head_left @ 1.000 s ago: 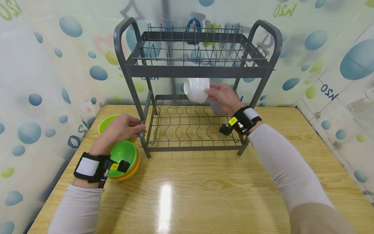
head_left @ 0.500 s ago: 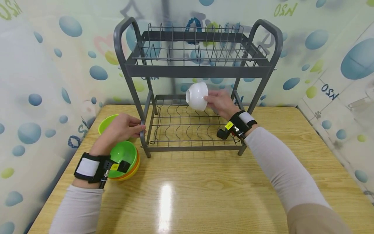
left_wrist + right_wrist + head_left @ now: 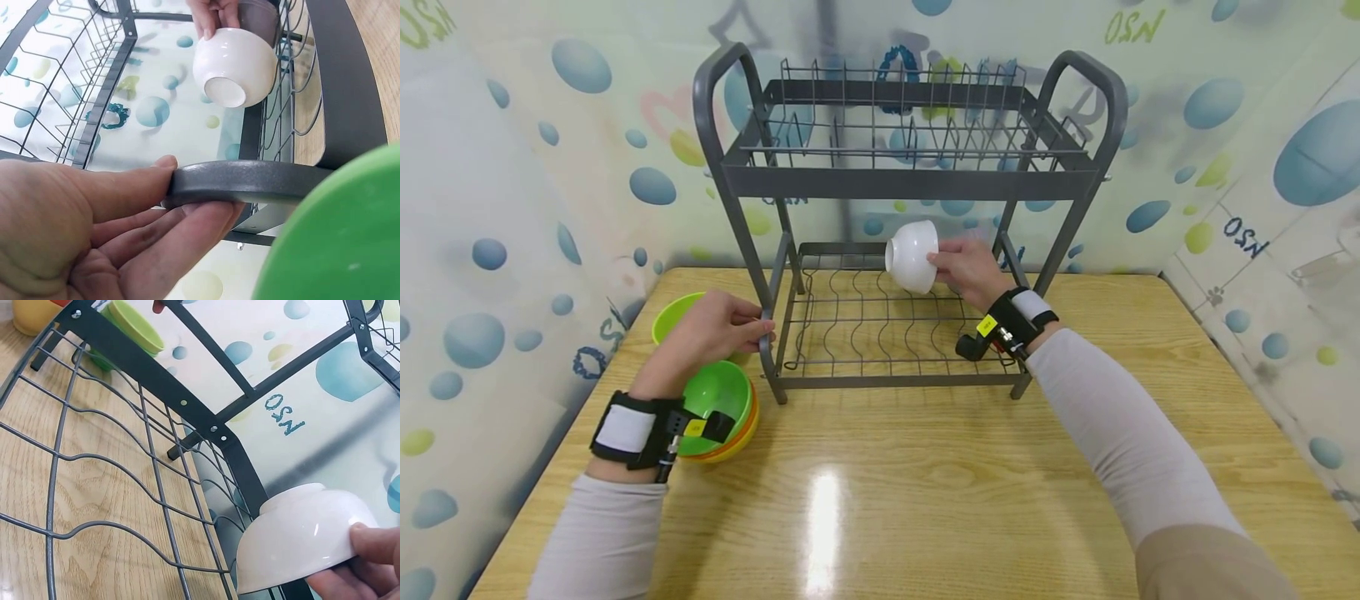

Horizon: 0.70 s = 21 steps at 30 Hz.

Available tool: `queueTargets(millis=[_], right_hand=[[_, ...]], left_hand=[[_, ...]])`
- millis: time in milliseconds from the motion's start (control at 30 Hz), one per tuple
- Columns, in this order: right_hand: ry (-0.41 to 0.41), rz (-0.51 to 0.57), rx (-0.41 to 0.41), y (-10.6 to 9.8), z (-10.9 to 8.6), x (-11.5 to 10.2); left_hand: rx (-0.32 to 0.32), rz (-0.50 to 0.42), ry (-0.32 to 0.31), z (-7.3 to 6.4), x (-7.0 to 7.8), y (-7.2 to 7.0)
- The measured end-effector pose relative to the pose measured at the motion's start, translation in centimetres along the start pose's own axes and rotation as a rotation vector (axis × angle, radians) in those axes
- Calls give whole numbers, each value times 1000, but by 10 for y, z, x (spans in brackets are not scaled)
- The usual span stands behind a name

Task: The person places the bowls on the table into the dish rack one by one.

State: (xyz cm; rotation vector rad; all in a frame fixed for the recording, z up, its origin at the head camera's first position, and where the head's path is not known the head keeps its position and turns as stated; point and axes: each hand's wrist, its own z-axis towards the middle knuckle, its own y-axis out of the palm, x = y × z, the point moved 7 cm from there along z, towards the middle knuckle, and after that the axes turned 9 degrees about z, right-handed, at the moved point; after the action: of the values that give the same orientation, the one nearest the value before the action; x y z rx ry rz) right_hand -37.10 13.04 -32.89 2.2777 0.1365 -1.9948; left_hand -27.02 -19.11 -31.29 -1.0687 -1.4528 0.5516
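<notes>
Wood-grain worktop (image 3: 880,500) fills the lower frame, with a bright glare patch near its middle. At lower left, a stack of bowls (image 3: 722,412), green on top over orange and yellow, sits just beside the left wrist, and a second green bowl (image 3: 673,317) lies behind that hand. The left hand (image 3: 707,333) reaches forward, fingers (image 3: 187,228) and thumb clamped on the grey dish rack's (image 3: 902,175) front left leg. Centre frame, the rack's wavy lower wire shelf (image 3: 880,321) lies bare. Above its rear right part, under the upper tier, the right hand (image 3: 966,267) pinches the rim of a white bowl (image 3: 912,254), tipped sideways with its base facing left.
</notes>
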Motion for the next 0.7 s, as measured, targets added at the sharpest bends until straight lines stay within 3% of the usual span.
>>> queueTargets(millis=[433,700], right_hand=[[8,-64,51,-2,-3,-3],[2,-178,107,-1,-5,-6]], left_hand=[[10,3,3,-1,2,-1],[16,24,11,0,3,-1]])
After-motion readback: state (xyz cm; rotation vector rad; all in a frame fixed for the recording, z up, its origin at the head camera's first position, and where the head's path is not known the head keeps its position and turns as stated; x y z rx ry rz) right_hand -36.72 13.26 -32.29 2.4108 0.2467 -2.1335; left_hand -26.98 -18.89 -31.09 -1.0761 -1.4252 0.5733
